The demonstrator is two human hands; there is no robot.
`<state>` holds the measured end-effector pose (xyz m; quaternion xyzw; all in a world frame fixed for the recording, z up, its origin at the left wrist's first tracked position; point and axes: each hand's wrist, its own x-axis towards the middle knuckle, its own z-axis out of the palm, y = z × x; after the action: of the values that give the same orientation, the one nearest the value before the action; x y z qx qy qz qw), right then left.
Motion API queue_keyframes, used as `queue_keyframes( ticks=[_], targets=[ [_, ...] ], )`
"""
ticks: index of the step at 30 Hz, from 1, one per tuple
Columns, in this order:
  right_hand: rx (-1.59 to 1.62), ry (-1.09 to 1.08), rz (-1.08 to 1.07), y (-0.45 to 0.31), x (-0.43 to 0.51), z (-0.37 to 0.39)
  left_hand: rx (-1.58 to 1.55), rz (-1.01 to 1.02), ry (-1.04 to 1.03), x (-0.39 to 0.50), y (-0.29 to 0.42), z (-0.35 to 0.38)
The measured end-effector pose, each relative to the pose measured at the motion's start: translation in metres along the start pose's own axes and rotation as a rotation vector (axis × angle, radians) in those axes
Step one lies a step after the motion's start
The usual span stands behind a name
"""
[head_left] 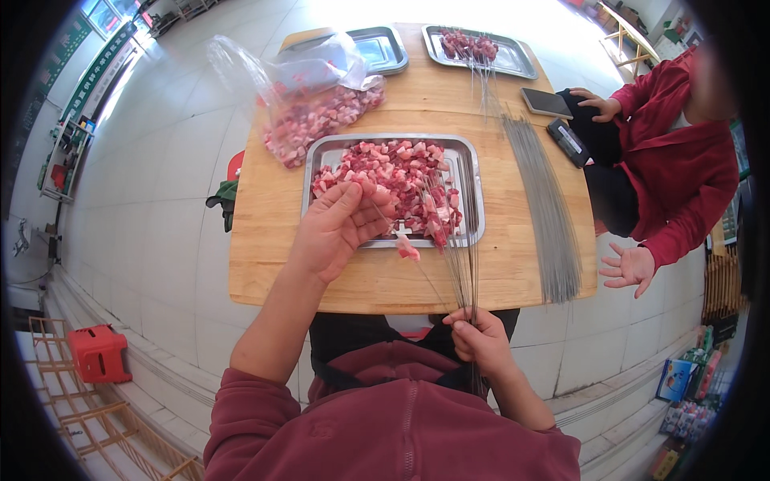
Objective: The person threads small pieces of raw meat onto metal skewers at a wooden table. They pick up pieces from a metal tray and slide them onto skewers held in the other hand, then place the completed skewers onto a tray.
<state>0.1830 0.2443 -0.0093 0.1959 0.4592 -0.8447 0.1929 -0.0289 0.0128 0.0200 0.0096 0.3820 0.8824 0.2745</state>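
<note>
My left hand (340, 225) is over the left part of a metal tray (479, 198) of diced raw meat (385, 162). Its thumb and forefinger pinch what looks like a small meat piece, mostly hidden, at the upper end of a thin metal skewer (430, 281). One pink-and-white meat piece (407, 248) is threaded lower on that skewer, just off the tray's near rim. My right hand (481, 343), at the table's near edge, grips this skewer and a bundle of metal skewers (466, 276). The bundle's far ends lie across the tray, some among meat pieces.
A clear plastic bag (319, 114) of diced meat lies behind the tray. Further back are an empty-looking tray (382, 51) and a tray with loaded skewers (514, 60). Loose skewers (544, 210), a phone (546, 103) and a black device (568, 142) lie at right, beside a seated person (674, 162).
</note>
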Motion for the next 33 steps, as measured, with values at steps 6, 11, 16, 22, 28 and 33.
queue_keyframes(
  ticks=[6,11,16,22,28,33],
  targets=[
    [-0.015,0.009,-0.002,0.002,0.001,-0.001,0.056,0.014,0.005,-0.004,-0.005,0.001],
    [0.007,0.006,0.003,0.002,0.001,0.001,-0.037,0.056,0.051,-0.009,-0.016,0.004],
    [-0.001,0.014,0.009,0.003,0.0,0.003,-0.08,0.113,0.072,-0.015,-0.039,0.005],
    [-0.015,0.024,0.003,0.0,0.001,0.011,-0.029,0.06,0.039,-0.021,-0.059,0.01],
    [-0.008,0.043,0.01,0.001,0.001,0.009,-0.073,-0.051,0.012,-0.023,-0.051,0.013],
    [-0.006,0.02,0.007,0.0,0.002,0.006,-0.253,-0.007,-0.043,-0.019,-0.042,0.013]
  ],
)
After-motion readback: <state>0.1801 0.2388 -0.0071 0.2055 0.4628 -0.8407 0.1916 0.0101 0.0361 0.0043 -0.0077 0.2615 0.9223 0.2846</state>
